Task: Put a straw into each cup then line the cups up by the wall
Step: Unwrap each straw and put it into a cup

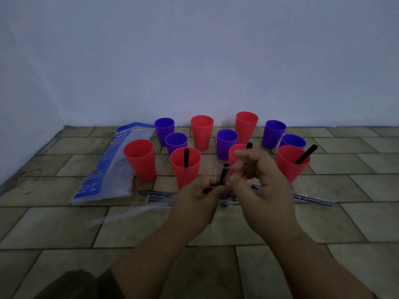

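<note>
Several red and purple cups stand on the tiled floor near the wall point(194, 61). Three front red cups hold black straws: one at front centre-left point(185, 169), one behind my right hand point(234, 155), one at the right point(291, 162). The red cup at front left point(140, 159) holds no straw. My left hand point(194, 203) grips the lower end of a black straw point(223, 174) that stands nearly upright. My right hand point(257, 182) pinches its clear wrapper point(218, 169) near the top. Wrapped straws point(311, 199) lie on the floor under my hands.
A blue and clear plastic packet point(108, 169) lies flat at the left of the cups. Empty clear wrappers point(121, 214) are strewn on the floor in front of it. The side wall point(21, 104) closes the space at the left.
</note>
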